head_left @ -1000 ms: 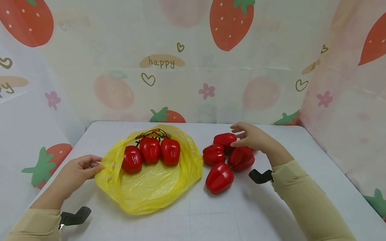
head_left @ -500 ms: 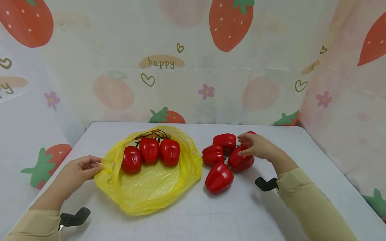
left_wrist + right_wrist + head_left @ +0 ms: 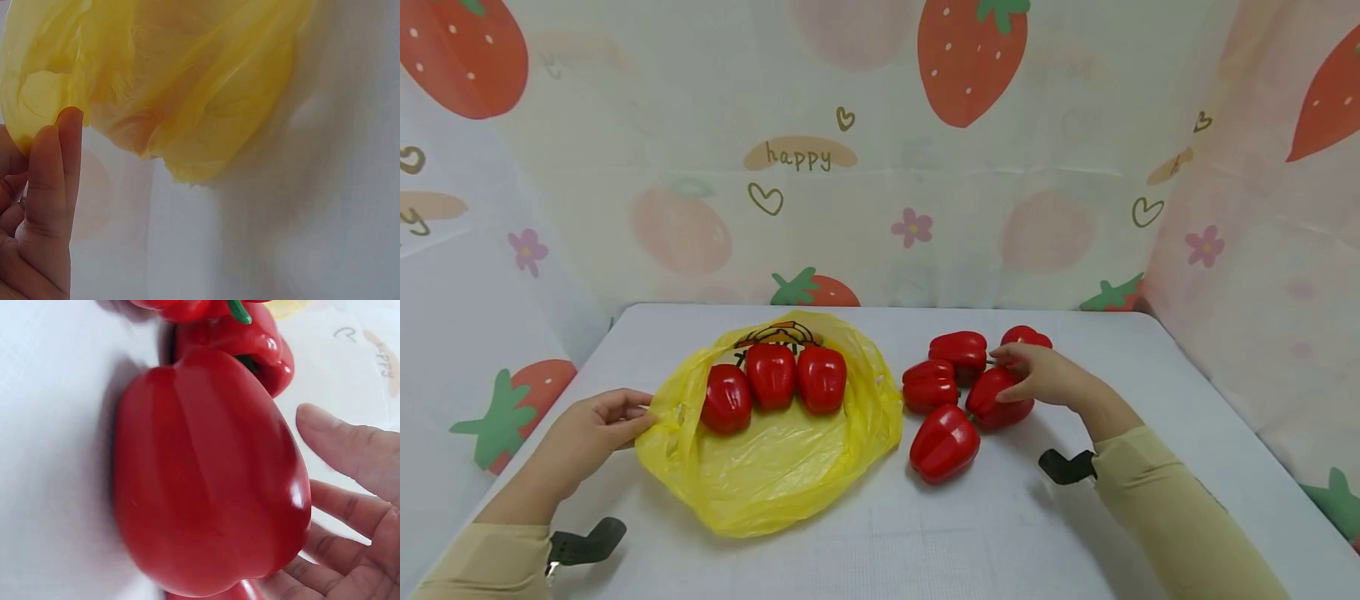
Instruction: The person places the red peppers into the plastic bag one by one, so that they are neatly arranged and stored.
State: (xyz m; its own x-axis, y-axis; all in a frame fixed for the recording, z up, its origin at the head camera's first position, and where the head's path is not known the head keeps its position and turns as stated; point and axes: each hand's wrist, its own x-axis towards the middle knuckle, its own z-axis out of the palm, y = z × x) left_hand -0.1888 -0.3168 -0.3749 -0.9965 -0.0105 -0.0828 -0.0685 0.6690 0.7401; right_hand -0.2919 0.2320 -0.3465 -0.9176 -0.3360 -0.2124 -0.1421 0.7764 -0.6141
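"Where is the red pepper point(image 3: 988, 408) under the right hand point(image 3: 1047, 375), and what room do we see?"

"Right of centre, toward the far edge, it lies with four more peppers point(image 3: 957, 350) crowding its left and far sides. We see white worktop point(image 3: 1135, 367) opening from there to the right edge and toward us, the right sleeve point(image 3: 1187, 517) crossing above it."

"And which way does it point?"

"Its ridges, and long axis, run roughly side to side, parallel to the far edge; its stem is hidden from us. The nearest pepper point(image 3: 945, 446) aims its green stem toward the far right corner."

"How do we read the grips?"

"Right thumb and fingers stand wide about the pepper; we cannot tell whether the fingers touch its far side. At the left edge, the left hand point(image 3: 593, 423) pinches the rim of a yellow bag point(image 3: 767, 492), its mouth facing us, three peppers point(image 3: 772, 375) inside."
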